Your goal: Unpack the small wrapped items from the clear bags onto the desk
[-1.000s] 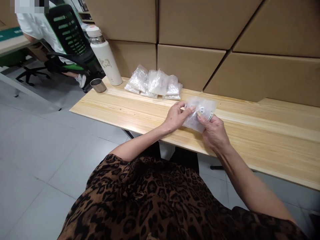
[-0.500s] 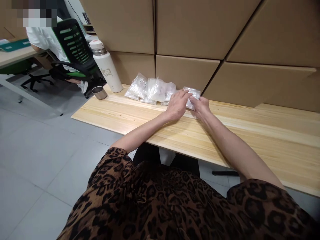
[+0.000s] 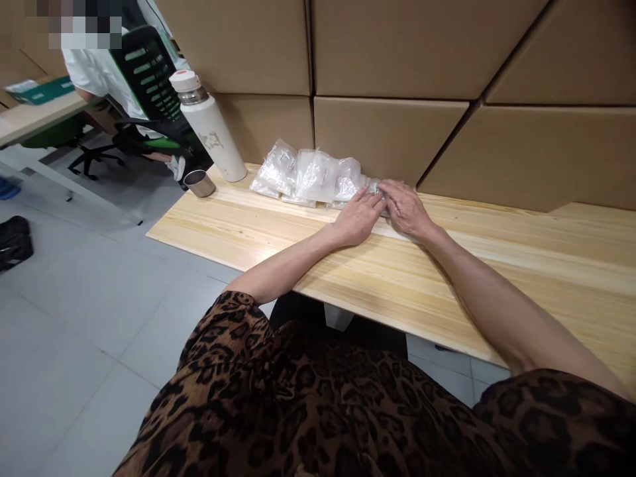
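Both hands meet over a small clear plastic bag (image 3: 373, 185) at the right end of a row of bags on the wooden table. My left hand (image 3: 358, 217) lies on its near side, fingers stretched out towards it. From the right, my right hand (image 3: 406, 207) rests flat over the bag, its fingers extended and not wrapped round anything. Most of this bag is hidden under the fingers. Left of my hands, several crinkled clear plastic bags (image 3: 315, 175) overlap in a row; their contents are hard to make out.
A white thermos bottle (image 3: 213, 139) and a steel cup (image 3: 199, 184) stand at the table's left end. Stacked cardboard boxes (image 3: 387, 136) form a wall behind the wooden table (image 3: 501, 265). A person in white sits on a green-black chair (image 3: 152, 73) at another table.
My right hand has gone from gripping the bag's right side to lying flat over it. The bag now sits lower, against the row. The view has shifted slightly.
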